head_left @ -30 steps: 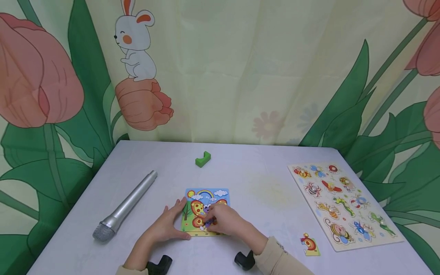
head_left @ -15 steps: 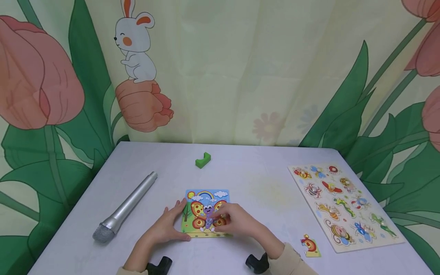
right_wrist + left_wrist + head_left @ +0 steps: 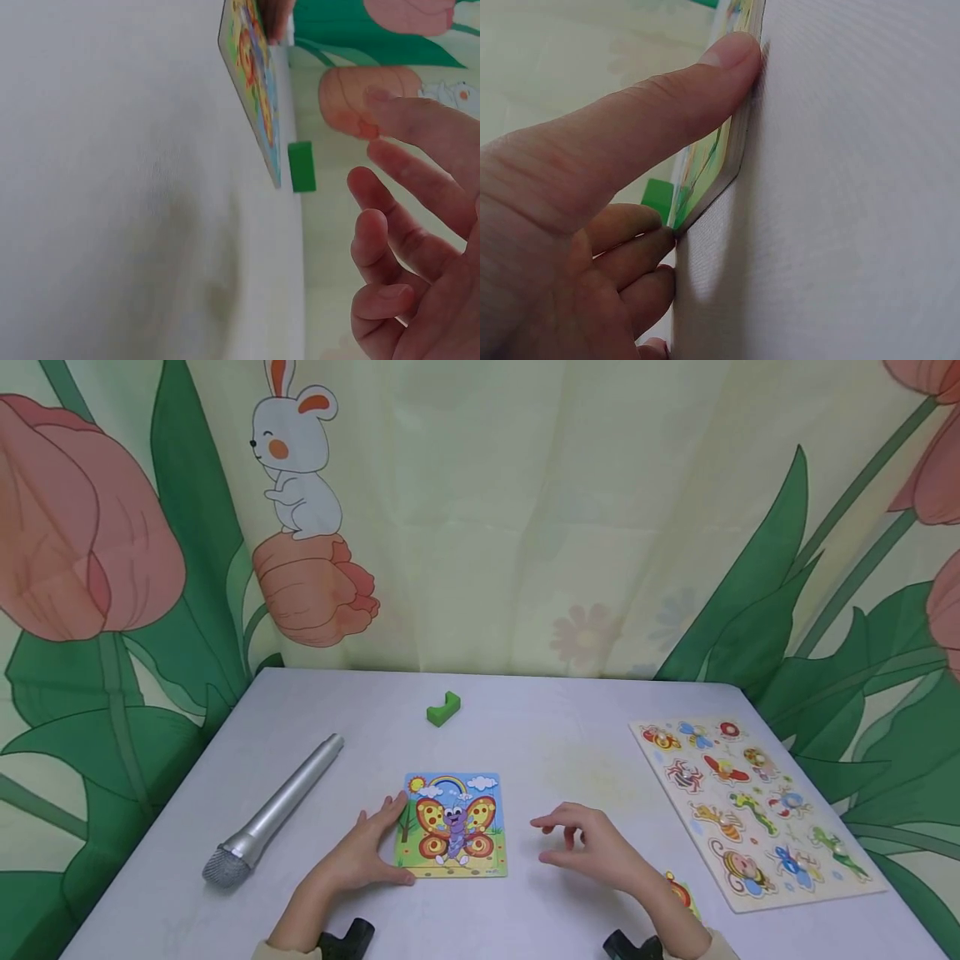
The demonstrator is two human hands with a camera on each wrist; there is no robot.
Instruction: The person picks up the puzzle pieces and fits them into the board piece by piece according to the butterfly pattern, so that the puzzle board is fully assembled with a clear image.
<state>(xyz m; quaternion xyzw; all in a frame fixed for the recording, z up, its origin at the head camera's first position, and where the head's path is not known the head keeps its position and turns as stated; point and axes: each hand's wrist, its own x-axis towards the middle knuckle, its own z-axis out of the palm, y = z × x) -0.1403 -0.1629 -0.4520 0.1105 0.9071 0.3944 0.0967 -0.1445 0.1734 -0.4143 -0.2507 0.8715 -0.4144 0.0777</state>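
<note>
A square butterfly jigsaw puzzle (image 3: 456, 827) lies flat on the table, with a rainbow and a sun at its top. My left hand (image 3: 363, 852) rests at its left side, thumb straight at the lower left corner and fingers along the left edge. In the left wrist view the thumb (image 3: 652, 120) touches the board's edge. Apart from the puzzle, to its right, my right hand (image 3: 588, 843) hovers above the table with loosely bent fingers and nothing between them. A loose puzzle piece (image 3: 681, 893) with a red and orange swirl lies partly hidden behind the right forearm.
A silver microphone (image 3: 277, 810) lies at the left. Behind the puzzle is a small green notched block (image 3: 443, 709). A board with insect pictures (image 3: 750, 814) lies on the right of the white table (image 3: 525, 727). A printed curtain (image 3: 487, 527) hangs behind.
My right hand has withdrawn from the puzzle, moving right towards the loose piece, and the whole butterfly now shows. The left hand has stayed in place.
</note>
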